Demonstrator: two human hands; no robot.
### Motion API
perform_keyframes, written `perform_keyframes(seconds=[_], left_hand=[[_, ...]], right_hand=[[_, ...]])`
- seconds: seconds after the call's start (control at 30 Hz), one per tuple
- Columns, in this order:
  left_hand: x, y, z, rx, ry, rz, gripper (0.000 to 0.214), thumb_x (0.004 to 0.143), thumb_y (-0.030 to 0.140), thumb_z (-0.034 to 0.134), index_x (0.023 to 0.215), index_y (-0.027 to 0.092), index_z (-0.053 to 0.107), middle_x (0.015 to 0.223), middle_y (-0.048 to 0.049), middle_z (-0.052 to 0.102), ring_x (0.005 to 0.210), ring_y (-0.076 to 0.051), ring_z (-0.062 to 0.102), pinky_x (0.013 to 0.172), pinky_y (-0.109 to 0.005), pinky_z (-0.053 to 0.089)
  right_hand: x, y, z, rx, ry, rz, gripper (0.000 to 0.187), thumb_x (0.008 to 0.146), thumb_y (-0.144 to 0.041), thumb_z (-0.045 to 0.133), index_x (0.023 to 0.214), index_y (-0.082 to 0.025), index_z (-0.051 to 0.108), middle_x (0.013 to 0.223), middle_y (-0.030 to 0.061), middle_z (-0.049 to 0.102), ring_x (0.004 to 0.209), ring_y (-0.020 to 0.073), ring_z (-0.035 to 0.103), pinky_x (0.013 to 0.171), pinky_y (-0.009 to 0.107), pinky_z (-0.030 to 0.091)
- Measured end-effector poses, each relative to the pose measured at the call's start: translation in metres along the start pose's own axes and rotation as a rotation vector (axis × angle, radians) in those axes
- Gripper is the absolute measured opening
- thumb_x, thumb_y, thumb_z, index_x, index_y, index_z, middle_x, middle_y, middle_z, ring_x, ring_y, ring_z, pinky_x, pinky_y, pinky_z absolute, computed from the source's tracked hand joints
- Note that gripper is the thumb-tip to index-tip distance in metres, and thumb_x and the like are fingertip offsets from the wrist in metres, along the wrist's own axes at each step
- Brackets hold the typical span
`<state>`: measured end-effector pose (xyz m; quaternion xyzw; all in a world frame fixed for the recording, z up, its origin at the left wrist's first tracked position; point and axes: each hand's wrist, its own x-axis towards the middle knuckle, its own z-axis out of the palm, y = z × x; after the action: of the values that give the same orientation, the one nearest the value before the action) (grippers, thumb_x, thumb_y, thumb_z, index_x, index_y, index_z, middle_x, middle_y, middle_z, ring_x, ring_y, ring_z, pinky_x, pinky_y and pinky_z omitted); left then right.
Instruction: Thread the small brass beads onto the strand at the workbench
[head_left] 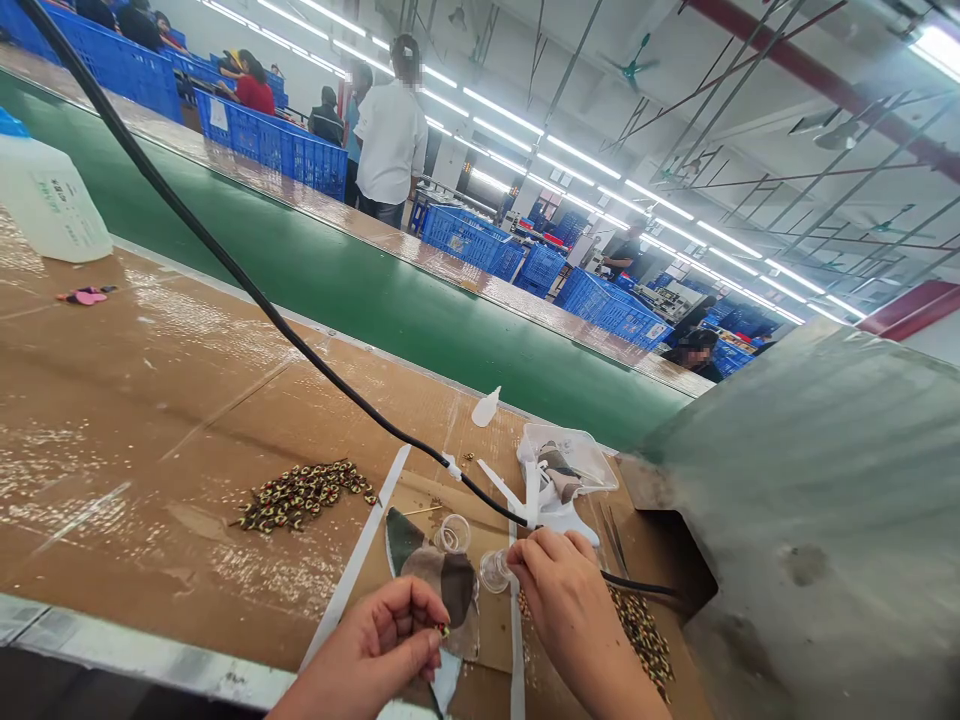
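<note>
1. Small dark-and-yellow piece (442, 630): at the left hand's fingertips, pinched between thumb and index finger.
2. Left hand (391, 638): fingers curled, thumb and index closed on the piece.
3. Right hand (562, 585): bent, fingertips drawn together; whether they grip anything, cannot tell.
4. Clear cup (493, 572): just beside the right fingertips.
5. Camouflage cloth (426, 572): just beyond the left hand.
6. Right-hand pile (646, 640), many small pieces: right of the right wrist.
7. Tweezers (613, 537): beyond the right hand, to its right.
8. Left-hand pile (304, 495), similar pieces: beyond the left hand, to its left.
9. Clear tray (601, 466), holding cloth scraps: beyond the right hand.
10. White dropper bottle (487, 408): farther, beyond both hands.
11. Green belt (360, 290): crosswise, well beyond both hands.
12. Blue crates (465, 238) and white-shirted person (391, 140): past the belt.
</note>
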<state>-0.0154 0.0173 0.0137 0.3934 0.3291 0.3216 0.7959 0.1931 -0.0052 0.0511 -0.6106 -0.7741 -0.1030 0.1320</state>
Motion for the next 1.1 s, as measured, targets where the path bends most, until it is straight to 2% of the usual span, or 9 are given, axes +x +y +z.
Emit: perform_keyframes(seconds=[0.3,0.53,0.9,1.1], left_hand=[[0.005,-0.012,-0.008,0.019,-0.034,0.008,0.021,0.065,0.033,0.074,0.075,0.017,0.064,0.062,0.0032,0.058,0.061,-0.013,0.051,0.06,-0.025,0.04],[0.005,-0.014,-0.009,0.054,-0.034,0.013,0.019,0.066,0.032,0.072,0.076,0.017,0.066,0.06,0.0022,0.06,0.06,-0.013,0.051,0.059,-0.025,0.04],[0.005,-0.011,-0.008,0.045,-0.018,-0.013,0.02,0.064,0.032,0.075,0.075,0.016,0.07,0.058,0.002,0.062,0.059,-0.013,0.053,0.059,-0.024,0.039],[0.004,-0.009,-0.006,-0.055,0.035,-0.023,0.024,0.057,0.032,0.081,0.07,0.016,0.067,0.058,0.0023,0.062,0.058,-0.012,0.054,0.059,-0.024,0.041]], right_hand=[[-0.004,0.003,-0.003,0.11,0.033,0.054,0.023,0.092,-0.015,0.041,0.077,-0.02,0.057,0.074,0.0006,0.056,0.067,0.0177,0.045,0.071,0.03,0.026],[-0.001,0.001,0.0,0.018,0.051,-0.017,0.027,0.091,-0.013,0.04,0.071,-0.02,0.056,0.07,0.0009,0.055,0.063,0.0177,0.044,0.069,0.029,0.026],[-0.001,0.002,0.001,-0.017,0.041,-0.009,0.029,0.094,-0.016,0.037,0.072,-0.02,0.055,0.069,0.0015,0.055,0.063,0.0181,0.043,0.068,0.03,0.026],[-0.01,0.001,-0.004,0.168,0.05,0.081,0.017,0.09,-0.015,0.045,0.079,-0.02,0.057,0.076,0.0012,0.058,0.071,0.0186,0.05,0.071,0.031,0.032]])
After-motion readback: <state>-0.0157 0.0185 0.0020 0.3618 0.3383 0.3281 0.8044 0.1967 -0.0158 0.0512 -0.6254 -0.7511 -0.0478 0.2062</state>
